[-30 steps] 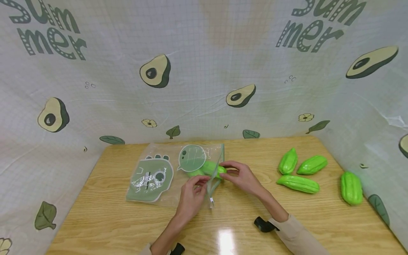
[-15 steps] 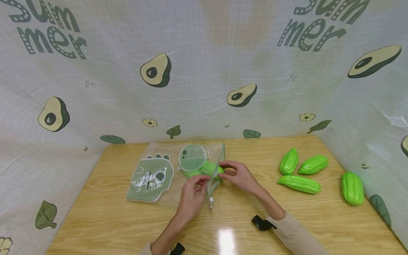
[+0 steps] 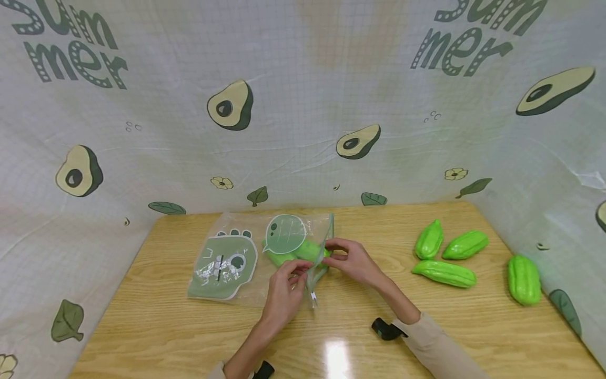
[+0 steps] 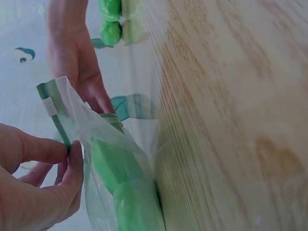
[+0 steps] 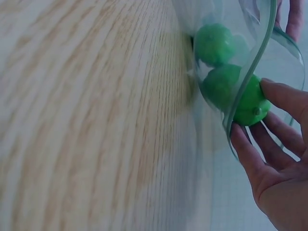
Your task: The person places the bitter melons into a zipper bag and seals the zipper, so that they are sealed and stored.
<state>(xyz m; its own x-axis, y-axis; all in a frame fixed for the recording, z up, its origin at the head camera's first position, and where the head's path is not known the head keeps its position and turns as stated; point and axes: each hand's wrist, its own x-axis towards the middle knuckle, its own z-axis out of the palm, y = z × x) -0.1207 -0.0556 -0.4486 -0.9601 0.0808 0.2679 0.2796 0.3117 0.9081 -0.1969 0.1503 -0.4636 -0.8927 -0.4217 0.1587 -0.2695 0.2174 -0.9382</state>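
Observation:
A clear zip bag (image 3: 232,273) with green cartoon prints lies flat, its mouth facing right. My left hand (image 3: 285,289) pinches the near edge of that mouth between thumb and fingers; a white slider (image 4: 49,107) sits on the green zip strip beside the pinch. At the opening my right hand (image 3: 357,263) holds the end of a green ridged gourd (image 5: 252,103), most of it inside the bag. Another green gourd (image 5: 214,44) lies deeper in, alongside the first. Plastic covers much of both in the head view.
On the right of the wooden table (image 3: 379,231) lie three loose green gourds (image 3: 443,273) grouped together. A further gourd (image 3: 523,280) rests by the right-hand curtain (image 3: 568,210). Printed cloth also hangs behind and to the left.
My right hand has moved slightly left, sliding the gourd further into the bag. The gourd inside has shifted left too. My left hand keeps its pinch in place.

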